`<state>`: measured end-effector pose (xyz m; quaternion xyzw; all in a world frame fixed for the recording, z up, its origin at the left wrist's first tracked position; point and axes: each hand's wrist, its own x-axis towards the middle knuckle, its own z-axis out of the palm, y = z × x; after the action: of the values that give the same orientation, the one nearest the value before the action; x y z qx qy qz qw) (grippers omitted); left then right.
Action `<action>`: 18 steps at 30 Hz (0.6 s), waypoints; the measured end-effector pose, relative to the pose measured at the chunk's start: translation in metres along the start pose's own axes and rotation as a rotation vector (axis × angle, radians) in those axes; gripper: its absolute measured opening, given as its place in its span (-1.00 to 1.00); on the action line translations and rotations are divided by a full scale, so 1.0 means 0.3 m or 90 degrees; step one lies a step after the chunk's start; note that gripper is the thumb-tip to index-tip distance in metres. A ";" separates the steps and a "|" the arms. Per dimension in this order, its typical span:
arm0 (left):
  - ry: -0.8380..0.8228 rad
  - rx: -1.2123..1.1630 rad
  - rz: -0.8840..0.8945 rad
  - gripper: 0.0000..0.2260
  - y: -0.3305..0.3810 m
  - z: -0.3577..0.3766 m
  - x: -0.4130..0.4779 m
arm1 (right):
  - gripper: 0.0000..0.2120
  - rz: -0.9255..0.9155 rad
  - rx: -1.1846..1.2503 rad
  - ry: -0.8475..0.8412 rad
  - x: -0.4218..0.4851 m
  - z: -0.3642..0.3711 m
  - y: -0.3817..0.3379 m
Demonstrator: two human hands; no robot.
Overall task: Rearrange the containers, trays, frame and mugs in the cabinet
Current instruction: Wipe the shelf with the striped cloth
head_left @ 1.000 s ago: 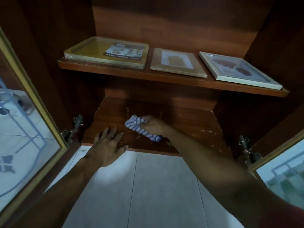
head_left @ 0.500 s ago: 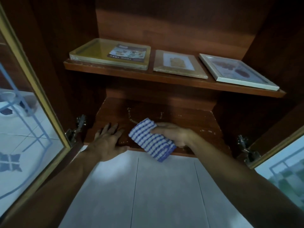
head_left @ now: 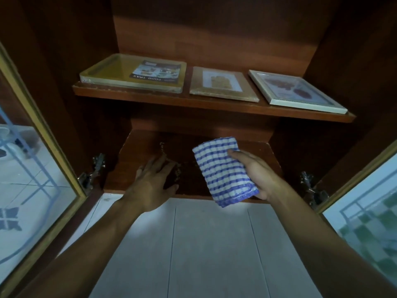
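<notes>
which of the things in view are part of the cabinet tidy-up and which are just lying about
job: yellow tray; brown frame; white frame; cloth held in right hand; left hand resting on bottom shelf
lying about: crumbs; door hinges; glass doors

Seemingly a home. Dark wood cabinet with gilt-edged glass doors swung open, left door and right door, on metal hinges. On the far shelf, lying flat: a wrapped food tray, a brown frame, a white frame. Pale tiled floor near, below.
</notes>
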<state>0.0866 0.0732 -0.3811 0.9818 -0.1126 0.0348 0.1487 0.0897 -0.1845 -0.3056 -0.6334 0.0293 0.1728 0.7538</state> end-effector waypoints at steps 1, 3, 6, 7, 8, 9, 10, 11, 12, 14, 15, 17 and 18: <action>0.008 -0.004 0.002 -0.39 0.008 0.001 -0.001 | -0.75 -0.003 0.006 0.006 -0.018 -0.009 0.000; 0.030 -0.015 0.010 -0.41 0.022 0.008 -0.011 | -0.78 -0.009 0.008 0.026 -0.048 -0.039 0.009; 0.071 -0.034 0.032 -0.44 0.054 0.014 -0.040 | -0.79 -0.002 0.006 0.050 -0.096 -0.091 0.038; 0.078 -0.041 0.032 -0.44 0.068 0.015 -0.048 | -0.79 0.002 0.000 0.059 -0.112 -0.108 0.053; 0.077 -0.043 0.031 -0.45 0.083 0.016 -0.056 | -0.80 0.003 -0.004 0.070 -0.127 -0.126 0.072; 0.077 -0.044 0.032 -0.45 0.099 0.014 -0.064 | -0.80 0.006 -0.009 0.085 -0.142 -0.142 0.092; 0.081 -0.045 0.035 -0.45 0.114 0.013 -0.070 | -0.80 0.009 -0.014 0.101 -0.154 -0.161 0.112; 0.088 -0.046 0.035 -0.44 0.131 0.009 -0.077 | -0.80 0.013 -0.020 0.115 -0.164 -0.178 0.129; 0.091 -0.050 0.030 -0.44 0.150 0.004 -0.087 | -0.80 0.019 -0.026 0.130 -0.172 -0.200 0.147; 0.092 -0.053 0.028 -0.41 0.184 -0.003 -0.111 | -0.80 0.028 -0.034 0.170 -0.184 -0.238 0.179; 0.089 -0.050 0.032 -0.38 0.196 -0.002 -0.125 | -0.80 0.033 -0.036 0.191 -0.188 -0.255 0.193; 0.087 -0.044 0.038 -0.37 0.212 -0.003 -0.148 | -0.78 0.046 -0.042 0.228 -0.189 -0.288 0.219; 0.087 -0.040 0.041 -0.37 0.218 -0.001 -0.162 | -0.78 0.054 -0.044 0.238 -0.193 -0.304 0.233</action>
<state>0.0242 0.0226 -0.3671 0.9679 -0.1345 0.1031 0.1854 0.0303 -0.2757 -0.3743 -0.6779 0.1898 0.0843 0.7052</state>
